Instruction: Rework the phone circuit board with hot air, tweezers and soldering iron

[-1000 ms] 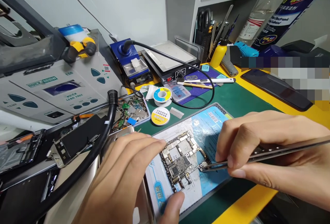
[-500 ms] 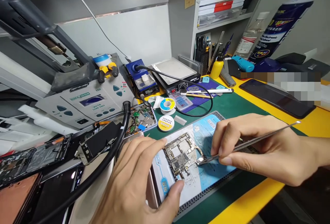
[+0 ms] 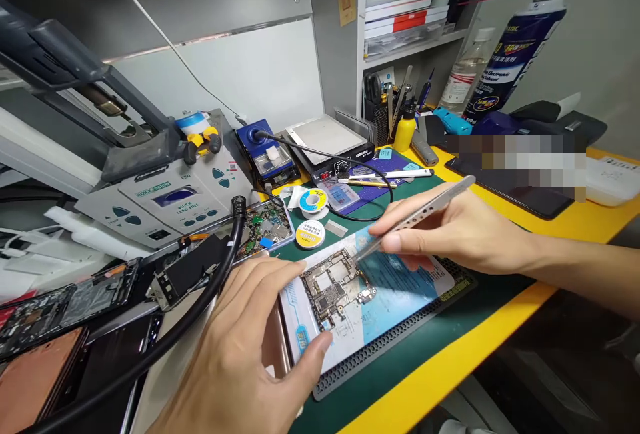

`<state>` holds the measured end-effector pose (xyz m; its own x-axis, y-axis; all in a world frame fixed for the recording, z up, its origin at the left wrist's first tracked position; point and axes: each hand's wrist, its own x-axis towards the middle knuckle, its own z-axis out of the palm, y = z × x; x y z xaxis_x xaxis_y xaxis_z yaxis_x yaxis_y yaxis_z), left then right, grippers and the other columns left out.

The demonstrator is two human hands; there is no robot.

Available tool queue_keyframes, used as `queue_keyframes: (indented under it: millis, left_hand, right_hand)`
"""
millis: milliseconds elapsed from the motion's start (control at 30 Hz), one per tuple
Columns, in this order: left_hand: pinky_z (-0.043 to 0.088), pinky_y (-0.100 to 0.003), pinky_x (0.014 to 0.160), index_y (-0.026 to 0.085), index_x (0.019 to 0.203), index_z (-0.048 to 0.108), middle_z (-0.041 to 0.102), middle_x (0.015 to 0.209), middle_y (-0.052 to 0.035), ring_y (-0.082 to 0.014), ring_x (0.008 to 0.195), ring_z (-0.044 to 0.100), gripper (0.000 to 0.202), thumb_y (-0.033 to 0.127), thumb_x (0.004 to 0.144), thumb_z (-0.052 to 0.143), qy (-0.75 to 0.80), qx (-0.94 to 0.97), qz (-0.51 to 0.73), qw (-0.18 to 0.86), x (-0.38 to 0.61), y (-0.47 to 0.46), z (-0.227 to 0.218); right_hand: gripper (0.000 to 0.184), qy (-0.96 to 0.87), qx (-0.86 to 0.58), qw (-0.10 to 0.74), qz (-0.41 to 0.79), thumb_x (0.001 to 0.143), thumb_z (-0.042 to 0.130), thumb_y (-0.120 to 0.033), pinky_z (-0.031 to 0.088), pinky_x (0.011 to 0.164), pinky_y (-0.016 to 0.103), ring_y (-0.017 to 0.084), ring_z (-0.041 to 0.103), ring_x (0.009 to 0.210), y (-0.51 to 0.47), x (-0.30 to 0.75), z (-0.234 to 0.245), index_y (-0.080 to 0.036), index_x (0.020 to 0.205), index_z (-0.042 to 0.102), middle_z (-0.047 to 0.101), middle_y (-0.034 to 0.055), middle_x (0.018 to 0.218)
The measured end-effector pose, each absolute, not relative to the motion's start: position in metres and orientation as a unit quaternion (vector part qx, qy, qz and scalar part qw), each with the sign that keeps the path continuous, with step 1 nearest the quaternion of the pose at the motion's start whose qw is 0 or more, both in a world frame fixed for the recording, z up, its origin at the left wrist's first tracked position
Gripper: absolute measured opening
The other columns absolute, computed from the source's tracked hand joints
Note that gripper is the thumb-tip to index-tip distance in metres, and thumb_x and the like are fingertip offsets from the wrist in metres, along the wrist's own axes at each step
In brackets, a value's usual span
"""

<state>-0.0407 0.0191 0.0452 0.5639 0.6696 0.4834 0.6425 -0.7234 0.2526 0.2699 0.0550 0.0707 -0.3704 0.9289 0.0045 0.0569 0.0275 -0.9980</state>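
Steel tweezers (image 3: 417,215) sit clamped between the fingers of our right hand (image 3: 450,234), their tips at the upper edge of a phone logic board (image 3: 337,291) lying on a blue printed repair card (image 3: 405,287). Our left hand (image 3: 235,354) has its fingers (image 3: 270,281) spread, touching the board's left edge.

Pixelated block (image 3: 515,167) over the far right of the worktop (image 3: 445,354)

It hides much of the dark phone (image 3: 530,204) and whatever lies behind it. The left hand (image 3: 235,347) runs off the bottom edge, the right forearm (image 3: 575,274) off the right edge, a copper-coloured panel (image 3: 35,381) off the left edge. Components on the circuit board (image 3: 335,291) are too small to tell apart.
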Motion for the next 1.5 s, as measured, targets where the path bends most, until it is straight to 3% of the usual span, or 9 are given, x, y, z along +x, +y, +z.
queue_keyframes:
  millis: [167, 267, 367, 533, 733, 900, 1100, 1267, 1500]
  left_hand:
    - [0.054, -0.033, 0.115, 0.016, 0.128, 0.066, 0.074, 0.121, -0.0068, -0.0175, 0.121, 0.069, 0.027, 0.018, 0.101, 0.066, 0.372, 0.863, 0.340, -0.031, -0.049, 0.024, 0.046]
    - [0.063, -0.040, 0.101, 0.017, 0.118, 0.069, 0.076, 0.111, -0.0039, -0.0195, 0.108, 0.073, 0.016, 0.023, 0.103, 0.070, 0.386, 0.840, 0.373, -0.082, -0.053, 0.031, 0.045]
    - [0.066, -0.043, 0.095, 0.017, 0.114, 0.072, 0.075, 0.106, -0.0030, -0.0197, 0.100, 0.074, 0.020, 0.035, 0.104, 0.073, 0.385, 0.828, 0.390, -0.123, -0.057, 0.037, 0.044]
    - [0.066, -0.042, 0.093, 0.018, 0.114, 0.072, 0.075, 0.110, -0.0044, -0.0194, 0.099, 0.074, 0.026, 0.041, 0.103, 0.074, 0.386, 0.811, 0.405, -0.169, -0.065, 0.042, 0.039]
    - [0.067, -0.040, 0.089, 0.019, 0.122, 0.071, 0.075, 0.118, -0.0065, -0.0192, 0.100, 0.074, 0.031, 0.044, 0.104, 0.072, 0.426, 0.794, 0.391, -0.189, -0.071, 0.046, 0.030]
    - [0.067, -0.042, 0.094, 0.020, 0.124, 0.071, 0.074, 0.125, -0.0079, -0.0206, 0.106, 0.074, 0.032, 0.045, 0.104, 0.072, 0.547, 0.746, 0.321, -0.201, -0.090, 0.048, 0.034]
    - [0.067, -0.046, 0.098, 0.019, 0.130, 0.069, 0.073, 0.130, -0.0093, -0.0238, 0.113, 0.074, 0.038, 0.045, 0.103, 0.073, 0.772, 0.578, 0.176, -0.198, -0.149, 0.067, 0.084]
    - [0.065, -0.051, 0.104, 0.019, 0.137, 0.067, 0.070, 0.139, -0.0111, -0.0271, 0.122, 0.072, 0.045, 0.046, 0.102, 0.075, 0.818, 0.542, 0.047, -0.188, -0.151, 0.101, 0.110]
    - [0.064, -0.052, 0.105, 0.019, 0.139, 0.066, 0.069, 0.141, -0.0123, -0.0281, 0.124, 0.071, 0.048, 0.048, 0.102, 0.074, 0.829, 0.526, -0.017, -0.187, -0.135, 0.114, 0.110]
  right_hand:
    - [0.040, -0.554, -0.375, 0.400, 0.627, 0.077, 0.102, -0.045, 0.047, 0.039, 0.022, 0.013, 0.065, 0.051, 0.061, 0.268, 0.071, -0.014, 0.092, 0.083, 0.071, -0.0001, 0.063]
    - [0.046, -0.554, -0.363, 0.392, 0.638, 0.077, 0.100, -0.051, 0.045, 0.038, 0.022, 0.014, 0.064, 0.052, 0.063, 0.269, 0.072, -0.013, 0.093, 0.080, 0.070, 0.0004, 0.063]
    - [0.050, -0.558, -0.355, 0.387, 0.643, 0.073, 0.102, -0.050, 0.046, 0.039, 0.023, 0.015, 0.064, 0.050, 0.064, 0.270, 0.072, -0.015, 0.096, 0.075, 0.070, -0.0009, 0.060]
    - [0.049, -0.579, -0.345, 0.384, 0.631, 0.067, 0.102, -0.049, 0.048, 0.042, 0.025, 0.016, 0.068, 0.053, 0.063, 0.268, 0.070, -0.018, 0.087, 0.071, 0.079, 0.0026, 0.071]
    - [0.047, -0.603, -0.351, 0.384, 0.604, 0.070, 0.098, -0.055, 0.047, 0.046, 0.027, 0.017, 0.062, 0.051, 0.067, 0.265, 0.067, -0.020, 0.086, 0.071, 0.070, -0.0012, 0.056]
    - [0.049, -0.617, -0.367, 0.371, 0.589, 0.075, 0.095, -0.059, 0.046, 0.050, 0.029, 0.017, 0.060, 0.053, 0.078, 0.270, 0.059, -0.018, 0.093, 0.075, 0.071, 0.0001, 0.060]
    - [0.052, -0.624, -0.391, 0.339, 0.586, 0.076, 0.094, -0.063, 0.045, 0.051, 0.029, 0.016, 0.058, 0.055, 0.079, 0.274, 0.055, -0.017, 0.093, 0.077, 0.069, 0.0014, 0.061]
    - [0.053, -0.625, -0.395, 0.325, 0.590, 0.075, 0.094, -0.066, 0.044, 0.050, 0.028, 0.016, 0.057, 0.055, 0.078, 0.273, 0.058, -0.018, 0.089, 0.077, 0.069, 0.0016, 0.061]
    - [0.046, -0.619, -0.371, 0.335, 0.606, 0.075, 0.095, -0.059, 0.045, 0.051, 0.028, 0.017, 0.057, 0.056, 0.074, 0.272, 0.059, -0.019, 0.089, 0.077, 0.067, -0.0001, 0.060]
